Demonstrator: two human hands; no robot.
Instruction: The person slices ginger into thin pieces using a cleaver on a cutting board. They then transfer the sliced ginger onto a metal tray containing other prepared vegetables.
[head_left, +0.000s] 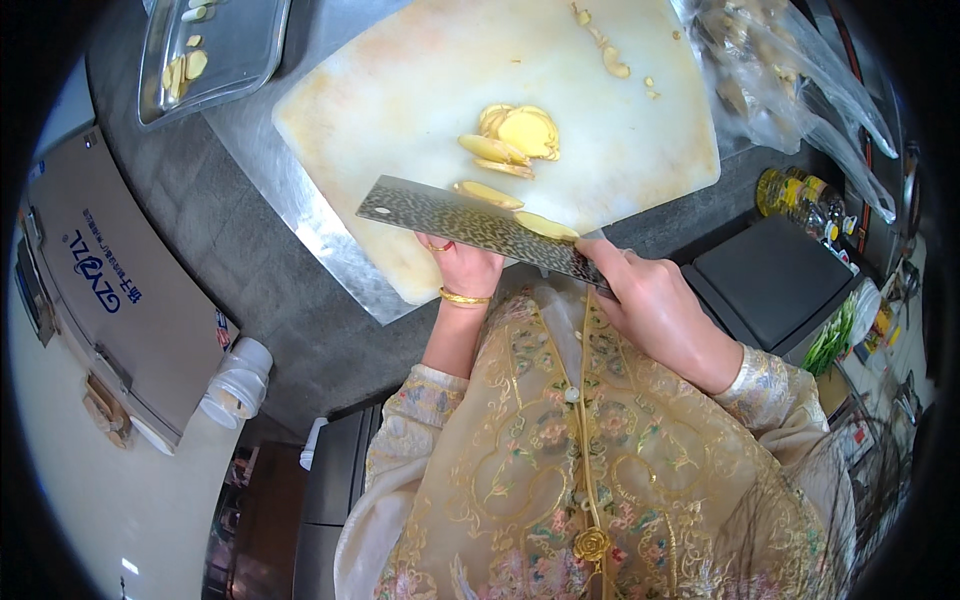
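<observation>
My right hand (649, 304) is closed on the handle end of a broad cleaver (465, 221) with a mottled dark blade. The blade slants across the near part of a white plastic cutting board (397, 97). A ginger slice (546, 225) lies against the blade near my right fingers, with another ginger slice (489, 195) along its far edge. Farther up the board is a small pile of ginger slices (529, 131). My left hand (469, 266), with a ring and a gold bangle, is just below the blade; its fingers are partly hidden behind it, so what they touch cannot be told.
A metal tray (244, 82) with ginger slices and pale cut pieces stands at upper left. Ginger scraps (613, 61) lie on the board's far right. A clear plastic bag (765, 82), oil bottles (799, 199) and a dark box-like object (776, 277) are at the right.
</observation>
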